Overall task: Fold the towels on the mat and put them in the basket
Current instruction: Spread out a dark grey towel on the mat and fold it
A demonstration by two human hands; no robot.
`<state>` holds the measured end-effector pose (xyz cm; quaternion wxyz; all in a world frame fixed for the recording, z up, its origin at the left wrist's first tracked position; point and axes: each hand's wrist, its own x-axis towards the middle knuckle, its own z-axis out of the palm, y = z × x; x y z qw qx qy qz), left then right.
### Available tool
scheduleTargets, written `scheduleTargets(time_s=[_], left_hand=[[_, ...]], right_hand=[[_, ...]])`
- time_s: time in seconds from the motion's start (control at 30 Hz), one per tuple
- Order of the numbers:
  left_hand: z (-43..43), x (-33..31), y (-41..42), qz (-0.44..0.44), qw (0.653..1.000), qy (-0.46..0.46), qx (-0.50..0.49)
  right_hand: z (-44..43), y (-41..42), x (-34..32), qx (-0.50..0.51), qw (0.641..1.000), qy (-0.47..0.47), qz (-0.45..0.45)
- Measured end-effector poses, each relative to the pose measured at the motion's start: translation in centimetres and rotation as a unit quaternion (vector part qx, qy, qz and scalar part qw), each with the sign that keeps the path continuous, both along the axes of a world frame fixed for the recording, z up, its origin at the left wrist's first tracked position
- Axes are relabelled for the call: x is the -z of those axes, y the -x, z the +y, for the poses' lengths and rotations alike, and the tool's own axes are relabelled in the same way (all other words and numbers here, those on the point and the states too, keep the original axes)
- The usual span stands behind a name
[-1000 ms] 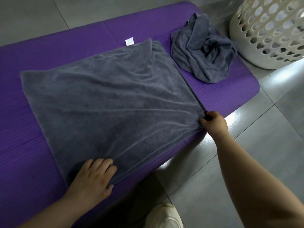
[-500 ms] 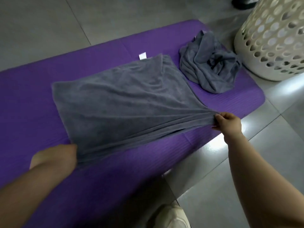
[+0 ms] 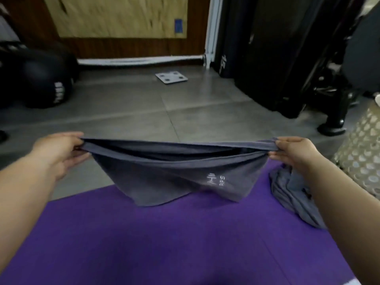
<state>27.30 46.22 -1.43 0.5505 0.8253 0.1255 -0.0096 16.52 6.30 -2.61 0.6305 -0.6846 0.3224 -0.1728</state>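
The left hand and the right hand each pinch 1 top corner of the gray towel, with fingers and thumb closed tight on the cloth. The towel hangs in the air between the 2 hands, pulled into a line along the top. Its bottom sags down, close over the purple mat below the hands. It looks doubled over, since 2 layers show along the top edge. A small white logo sits low on the side nearer the right hand. The towel looks soft, floppy and light. It droops in the middle and will bend wherever nothing holds it up. It is not slippery and will not break, so a firm pinch is enough. The corners are the best spots to hold, because the edges then stay lined up for the next fold. A crumpled towel lies on the mat just under the right wrist. The basket stands past the right hand, off the mat. I think this fold is only partly done.
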Motion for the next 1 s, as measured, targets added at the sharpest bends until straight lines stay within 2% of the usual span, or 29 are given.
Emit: scheduleTargets(time_s=[0.07,0.1,0.13,0.2,0.27,0.33,0.43,0.5,0.6,0.77,0.83,0.9,1.0], left_hand=[[2.6,-3.1,-0.4,-0.071,0.992,-0.100,0.002],[3.7,-4.4,-0.5,-0.099,0.987,-0.123,-0.002],[4.8,-5.3,-1.0,-0.094,0.986,-0.139,-0.021],[7.4,-6.9,-1.2,-0.105,0.958,-0.266,0.006],[9.3,-8.5,-0.8,-0.082,0.961,-0.266,0.005],[11.3,-9.6,-0.9,-0.062,0.973,-0.220,-0.003],[13.6,-10.5,-0.2,-0.048,0.992,-0.113,-0.024],[14.6,-10.1,0.6,-0.049,0.997,-0.062,-0.015],[16.0,-7.6,1.5,-0.032,0.999,-0.024,0.014],[18.1,-5.3,1.8,-0.017,0.996,0.080,-0.025],[20.0,-4.2,2.6,0.001,0.994,0.091,-0.056],[24.4,-1.3,2.8,0.015,0.992,0.057,-0.115],[28.7,1.9,3.3,0.048,0.990,0.060,-0.118]], right_hand=[[2.0,-2.3,-2.0,-0.012,0.995,0.093,0.022],[3.0,-3.4,-2.8,-0.016,0.987,0.153,0.043],[3.9,-4.3,-3.4,-0.020,0.976,0.210,0.061],[5.5,-5.6,-4.5,-0.027,0.956,0.285,0.067],[7.1,-6.8,-5.5,-0.029,0.948,0.314,0.049],[8.7,-7.6,-6.4,-0.033,0.956,0.290,0.035],[10.4,-7.6,-7.6,-0.053,0.987,0.152,-0.030],[11.0,-7.1,-7.7,-0.093,0.991,0.097,-0.022],[12.1,-6.7,-7.2,-0.131,0.989,0.072,0.015],[13.7,-6.5,-7.2,-0.150,0.988,0.031,-0.016],[14.0,-5.6,-8.0,-0.154,0.986,0.008,-0.062],[14.1,-3.8,-9.2,-0.171,0.978,-0.027,-0.112],[14.4,-2.4,-9.4,-0.190,0.976,-0.038,-0.099]])
